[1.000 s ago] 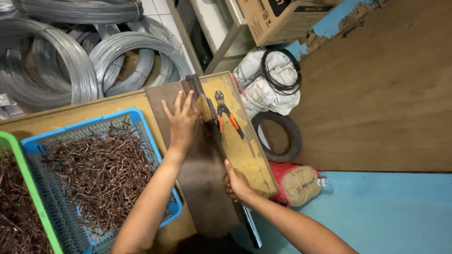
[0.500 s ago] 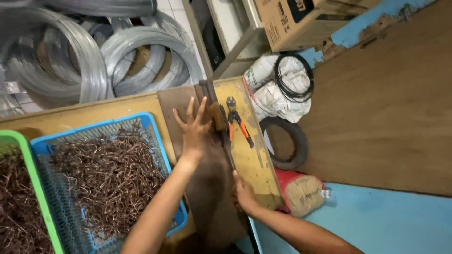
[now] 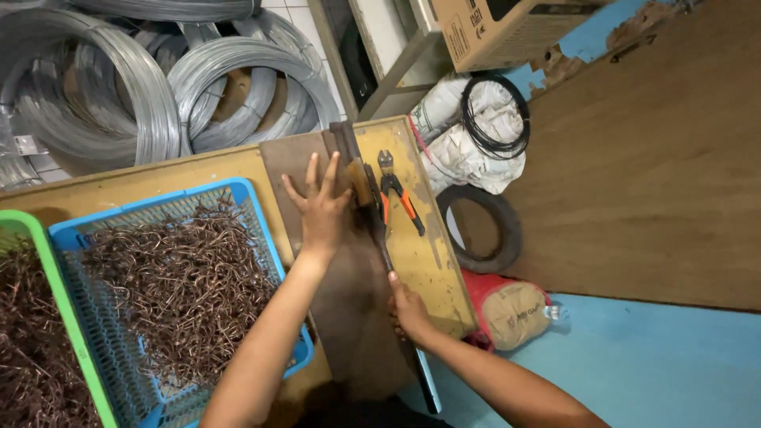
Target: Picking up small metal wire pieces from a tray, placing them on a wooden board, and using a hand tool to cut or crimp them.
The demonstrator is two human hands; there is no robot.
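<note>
Left hand (image 3: pixel 321 208) lies flat, fingers spread, on the plate (image 3: pixel 349 309); right hand (image 3: pixel 408 309) grips the bar (image 3: pixel 379 230) beside it, near pliers (image 3: pixel 396 198).

The floor (image 3: pixel 634 372) is blue, with a big brown wooden board (image 3: pixel 634 158) on it. White tiles (image 3: pixel 285 8) show far back.

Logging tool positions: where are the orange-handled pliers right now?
Head view: the orange-handled pliers lie on the yellow bench, just right of the left hand.
</note>
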